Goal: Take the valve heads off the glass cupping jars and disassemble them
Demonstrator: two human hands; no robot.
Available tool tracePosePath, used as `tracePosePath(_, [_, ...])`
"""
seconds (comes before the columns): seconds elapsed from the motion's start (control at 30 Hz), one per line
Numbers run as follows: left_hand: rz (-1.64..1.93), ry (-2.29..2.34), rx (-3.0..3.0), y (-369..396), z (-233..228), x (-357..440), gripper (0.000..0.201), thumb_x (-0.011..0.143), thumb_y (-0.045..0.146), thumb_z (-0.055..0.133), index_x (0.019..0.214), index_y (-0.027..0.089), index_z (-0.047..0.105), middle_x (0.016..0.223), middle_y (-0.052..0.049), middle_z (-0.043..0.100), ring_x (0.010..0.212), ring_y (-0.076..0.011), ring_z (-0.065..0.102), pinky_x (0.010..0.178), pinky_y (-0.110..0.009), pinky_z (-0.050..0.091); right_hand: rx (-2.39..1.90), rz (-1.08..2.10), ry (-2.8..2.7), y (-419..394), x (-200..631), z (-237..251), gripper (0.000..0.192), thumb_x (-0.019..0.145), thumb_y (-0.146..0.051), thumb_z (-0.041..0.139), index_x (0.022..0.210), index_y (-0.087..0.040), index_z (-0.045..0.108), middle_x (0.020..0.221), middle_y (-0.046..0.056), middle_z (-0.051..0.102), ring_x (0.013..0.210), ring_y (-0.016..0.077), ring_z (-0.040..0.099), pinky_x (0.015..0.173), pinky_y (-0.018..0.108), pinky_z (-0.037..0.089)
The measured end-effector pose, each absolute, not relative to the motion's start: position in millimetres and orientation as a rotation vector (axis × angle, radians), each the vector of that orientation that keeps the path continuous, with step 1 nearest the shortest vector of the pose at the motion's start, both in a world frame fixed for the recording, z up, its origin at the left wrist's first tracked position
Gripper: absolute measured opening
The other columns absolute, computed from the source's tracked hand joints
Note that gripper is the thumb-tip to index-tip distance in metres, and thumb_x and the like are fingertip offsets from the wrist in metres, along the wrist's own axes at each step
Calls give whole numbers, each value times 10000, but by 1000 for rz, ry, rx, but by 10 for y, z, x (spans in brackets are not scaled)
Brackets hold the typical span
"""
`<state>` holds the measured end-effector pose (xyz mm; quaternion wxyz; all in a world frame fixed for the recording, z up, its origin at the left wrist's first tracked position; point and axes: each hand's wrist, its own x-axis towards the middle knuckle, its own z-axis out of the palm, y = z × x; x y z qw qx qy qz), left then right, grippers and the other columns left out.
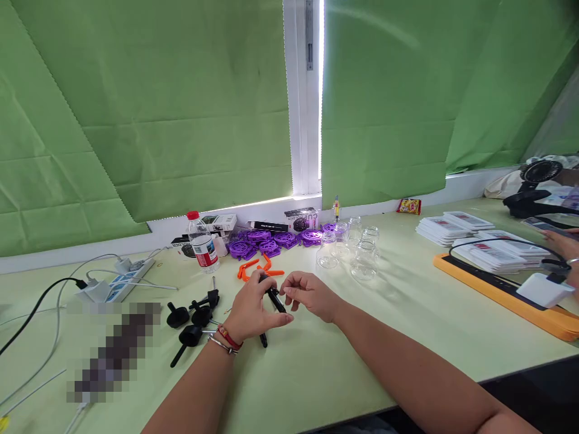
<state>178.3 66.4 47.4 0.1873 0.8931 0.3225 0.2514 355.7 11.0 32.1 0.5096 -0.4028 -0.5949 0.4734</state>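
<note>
Room: green curtains [181, 108] hang over a bright window, with a white frame [304, 96] showing between them.
Table: a long pale green table [344, 361] runs along the window wall.
Back edge: a water bottle [202, 242] with a red cap, some small boxes [271, 222], purple wheel parts [271, 241] and clear jars [357, 247] stand there.
Left end: a white power strip [122, 278] lies with cables running off the edge.
Right end: stacks of white packets [470, 238] sit by an orange tray [506, 292].
Left hand: the left hand [253, 310] is near the middle of the table, fingers curled tight on a black part [275, 298].
Right hand: the right hand [310, 295] pinches the top end of the same black part.
Beside the hands: more black plunger parts [192, 322] lie just left of the left hand, and orange clips [253, 270] lie behind it.
Hard to see: a blurred patch covers something on the left of the table.
Cut off: another person's hand [570, 250] peeks in at the right edge.
Hidden: the black part's lower end is behind the left hand's fingers.
</note>
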Motion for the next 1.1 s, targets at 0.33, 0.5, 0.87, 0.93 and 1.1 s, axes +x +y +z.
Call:
tracePosePath(0.33, [870, 1233, 2785, 630, 420, 1856, 763, 415, 577, 771, 1057, 234, 544, 1288, -122, 355, 1087, -347, 475, 873, -467, 436, -947, 1396, -1211, 109, 3366, 253, 259, 658, -324, 714, 692, -156, 520, 522, -56, 543, 458, 75, 483, 521, 252, 417])
tracePosePath(0.5, [825, 1232, 2788, 622, 382, 1870, 800, 475, 653, 722, 1132, 242, 520, 1310, -131, 341, 1169, -369, 425, 923, -487, 407, -999, 1335, -1193, 122, 3379, 232, 163, 648, -241, 678, 678, -147, 548, 536, -46, 535, 490, 72, 446, 470, 211, 345])
tracePosePath(0.87, [967, 1423, 2720, 476, 329, 2021, 732, 484, 551, 750, 1111, 225, 556, 1290, -134, 405, 1109, -364, 463, 880, -455, 432, -1062, 1270, -1180, 145, 3450, 229, 88, 611, -196, 643, 659, -141, 594, 534, -18, 571, 499, 92, 475, 466, 217, 348])
tracePosePath(0.93, [977, 1447, 2710, 454, 319, 2040, 699, 493, 502, 755, 1106, 226, 565, 1269, -132, 428, 1070, -356, 488, 857, -448, 441, -1073, 1259, -1195, 145, 3461, 227, 65, 613, -184, 631, 651, -141, 600, 531, -18, 571, 495, 90, 475, 465, 217, 354])
tracePosePath(1.1, [1024, 1405, 2634, 448, 328, 2055, 860, 483, 477, 758, 1252, 245, 453, 1280, -121, 449, 1103, -355, 488, 878, -456, 431, -1094, 1253, -1207, 156, 3463, 221, 73, 629, -193, 646, 637, -144, 593, 503, -30, 546, 445, 74, 444, 431, 214, 349])
